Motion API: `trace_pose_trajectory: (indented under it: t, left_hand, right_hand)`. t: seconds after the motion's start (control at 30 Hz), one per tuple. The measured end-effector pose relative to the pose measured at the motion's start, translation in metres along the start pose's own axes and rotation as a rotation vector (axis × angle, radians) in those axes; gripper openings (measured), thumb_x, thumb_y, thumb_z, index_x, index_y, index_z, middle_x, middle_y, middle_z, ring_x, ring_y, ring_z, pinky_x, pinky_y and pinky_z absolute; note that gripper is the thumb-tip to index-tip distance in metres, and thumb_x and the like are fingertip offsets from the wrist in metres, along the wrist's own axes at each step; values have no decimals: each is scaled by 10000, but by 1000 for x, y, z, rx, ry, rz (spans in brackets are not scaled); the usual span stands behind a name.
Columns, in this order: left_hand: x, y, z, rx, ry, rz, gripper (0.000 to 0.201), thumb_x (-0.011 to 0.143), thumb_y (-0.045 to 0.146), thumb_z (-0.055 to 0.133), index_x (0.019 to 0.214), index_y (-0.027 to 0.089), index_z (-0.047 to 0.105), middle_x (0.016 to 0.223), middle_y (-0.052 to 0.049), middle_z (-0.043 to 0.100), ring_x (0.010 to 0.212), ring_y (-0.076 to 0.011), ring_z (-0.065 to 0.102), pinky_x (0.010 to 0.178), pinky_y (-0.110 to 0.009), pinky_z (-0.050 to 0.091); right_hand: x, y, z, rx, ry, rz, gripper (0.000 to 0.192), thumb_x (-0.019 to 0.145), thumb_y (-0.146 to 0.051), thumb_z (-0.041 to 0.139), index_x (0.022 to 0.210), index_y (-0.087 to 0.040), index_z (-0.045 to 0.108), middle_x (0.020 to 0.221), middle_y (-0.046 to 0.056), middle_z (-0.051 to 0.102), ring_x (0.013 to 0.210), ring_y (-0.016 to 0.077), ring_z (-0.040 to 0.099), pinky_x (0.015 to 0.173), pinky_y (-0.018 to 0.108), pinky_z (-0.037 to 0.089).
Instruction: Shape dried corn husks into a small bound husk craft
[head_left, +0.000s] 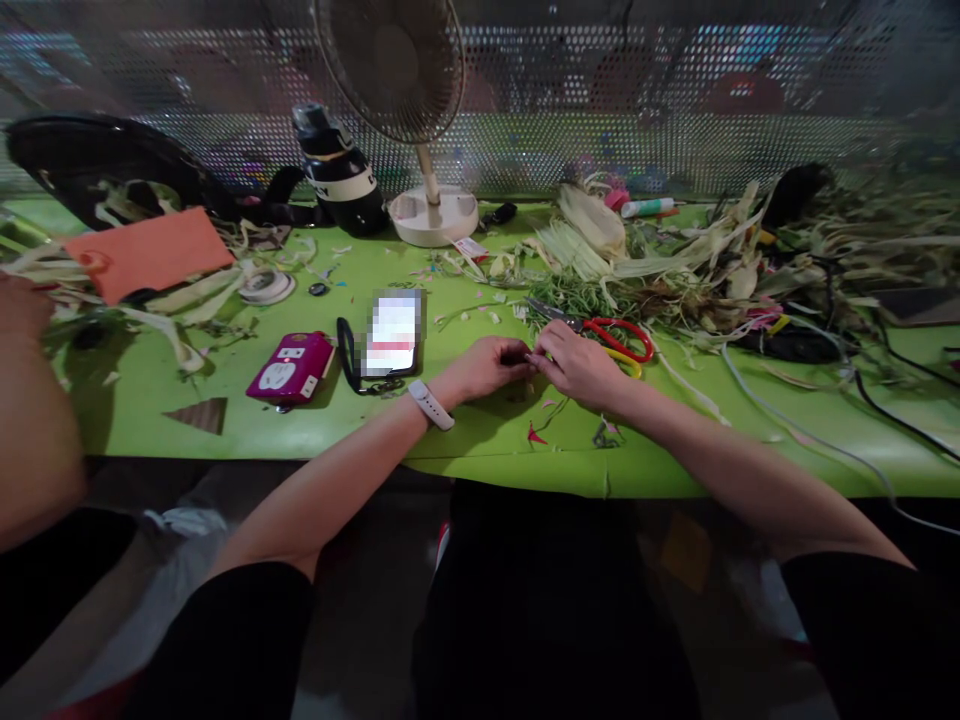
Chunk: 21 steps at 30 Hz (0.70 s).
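Note:
My left hand (489, 366) and my right hand (576, 365) meet fingertip to fingertip over the green table (315, 430), just past its near edge. Together they pinch a small dark piece (529, 357) that is too small to make out. A white watch (431, 404) sits on my left wrist. Red-handled scissors (607, 333) lie right behind my right hand. Small scraps (537, 436) lie on the table below my hands.
A heap of dried husks and leaves (675, 265) fills the right back. A phone (394, 333), a magenta box (292, 367), an orange sheet (150, 252), a fan (427, 120) and a dark bottle (337, 170) stand left and centre. Cables (825, 440) trail right. Another person's arm (30, 420) is at the left.

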<state>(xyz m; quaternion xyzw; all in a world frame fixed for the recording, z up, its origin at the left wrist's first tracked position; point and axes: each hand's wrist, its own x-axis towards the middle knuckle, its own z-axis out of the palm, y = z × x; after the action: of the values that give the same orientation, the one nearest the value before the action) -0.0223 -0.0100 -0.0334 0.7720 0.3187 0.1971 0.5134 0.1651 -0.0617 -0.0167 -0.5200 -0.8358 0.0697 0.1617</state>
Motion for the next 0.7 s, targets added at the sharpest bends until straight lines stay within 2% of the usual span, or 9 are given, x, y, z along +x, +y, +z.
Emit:
trace_pose_trajectory:
  t: [0.1,0.2,0.3,0.5,0.7]
  left_hand:
    - [0,1,0,5,9,-15,246,816,372,676,804,127,661,717,-15,656,621,-95,537,627,-244,420]
    - [-1,4,-1,-17,-8,-25,227,823,362,666,792,138,665,716,-16,665,621,-92,538,620,-235,417]
    - [0,5,-2,-26,-15,-14,234,811,372,672,778,141,676,721,-17,674,637,-93,543,627,-226,421]
    - [4,1,-7,-18,-57,-13,305,779,438,699,820,136,708,738,-19,696,641,-96,552,637,-235,430]
    - [10,0,-12,-51,-98,-21,213,771,344,714,838,142,721,787,-26,726,682,-105,599,699,-254,473]
  right_hand:
    - [0,8,-10,106,25,-28,180,967,-272,442,986,-169,588,1019,105,606,881,198,570,734,298,419]
    - [-2,15,-21,163,-65,-69,163,868,-205,527,997,-167,620,1004,83,616,789,160,566,735,285,420]
    - [-4,16,-25,150,-153,-81,200,800,-226,617,986,-165,652,1001,76,624,741,148,566,702,276,409]
    - [-1,21,-18,113,-159,-122,140,878,-261,571,868,-169,676,894,75,648,831,188,589,742,294,403]
    - [-3,22,-23,230,-185,-166,99,842,-225,580,827,-178,667,1023,88,628,888,187,600,808,318,443]
